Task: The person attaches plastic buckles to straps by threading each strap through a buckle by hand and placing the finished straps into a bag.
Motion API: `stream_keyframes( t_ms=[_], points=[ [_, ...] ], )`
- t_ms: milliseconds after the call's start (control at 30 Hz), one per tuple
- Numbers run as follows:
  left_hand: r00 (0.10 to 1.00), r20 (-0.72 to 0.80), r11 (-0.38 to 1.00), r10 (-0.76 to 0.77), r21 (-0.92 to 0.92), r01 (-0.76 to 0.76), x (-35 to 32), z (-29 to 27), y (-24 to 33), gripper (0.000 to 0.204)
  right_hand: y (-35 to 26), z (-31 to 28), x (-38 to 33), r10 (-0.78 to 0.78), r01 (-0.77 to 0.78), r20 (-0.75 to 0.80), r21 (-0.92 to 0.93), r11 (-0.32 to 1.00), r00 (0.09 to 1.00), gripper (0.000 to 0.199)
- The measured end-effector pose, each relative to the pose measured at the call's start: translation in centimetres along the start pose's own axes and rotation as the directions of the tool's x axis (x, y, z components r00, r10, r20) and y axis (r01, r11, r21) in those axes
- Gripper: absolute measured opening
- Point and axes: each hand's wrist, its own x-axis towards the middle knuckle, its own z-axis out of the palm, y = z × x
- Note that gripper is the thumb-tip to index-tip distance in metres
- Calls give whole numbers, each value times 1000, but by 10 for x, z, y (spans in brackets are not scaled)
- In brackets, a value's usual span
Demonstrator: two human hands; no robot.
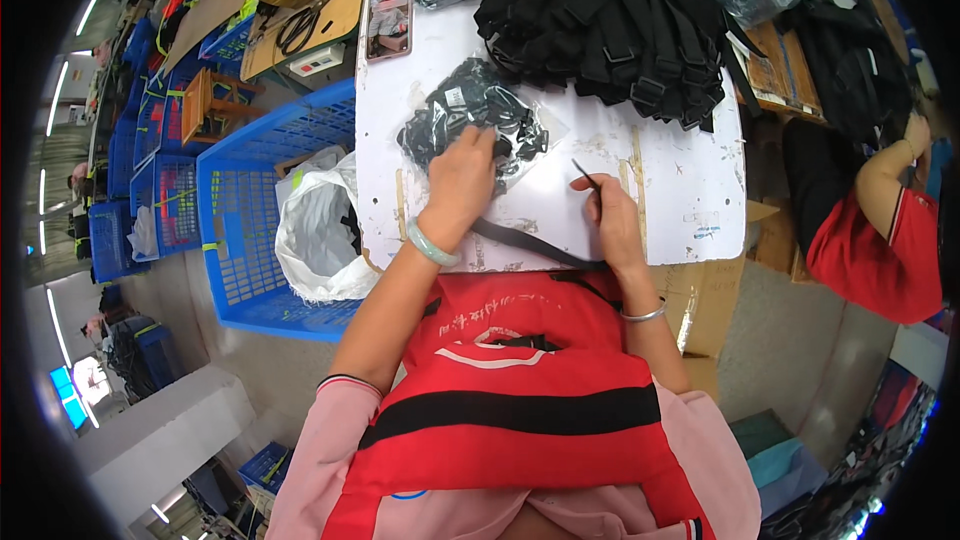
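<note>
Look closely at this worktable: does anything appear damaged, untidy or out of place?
Yes. The white tabletop is scuffed and stained, with bits of old tape. A black strap trails off the near edge by the right hand. The left hand rests on a clear bag of black buckles. Nothing looks spilled.

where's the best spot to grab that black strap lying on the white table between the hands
Probably the strap's free middle stretch, pinched from above. It lies flat on the white table, running from under the left hand toward the right hand, so the bare span between the wrists is the only open part.
</note>
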Motion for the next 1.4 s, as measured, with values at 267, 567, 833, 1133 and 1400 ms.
stream_keyframes(
  t_ms=[267,567,833,1133,1400],
  points=[
    [986,-160,996,38,-80,-51,19,1,1,33,9,1,4,124,-126,23,126,984,992,48],
    [993,-67,995,95,-6,-95,35,10,1,25,14,0,5,126,-129,25,209,969,992,45],
    [966,52,965,255,48,-257,34,7,-8,20,11,0,7,173,-174,27,204,963,985,44],
    [931,140,929,337,114,-353,44,2,-10,12,5,2,7,180,-184,34,183,966,983,47],
    [946,31,946,322,-56,-320,45,-7,-8,18,13,3,7,177,-185,55,192,964,983,51]
  ],
)
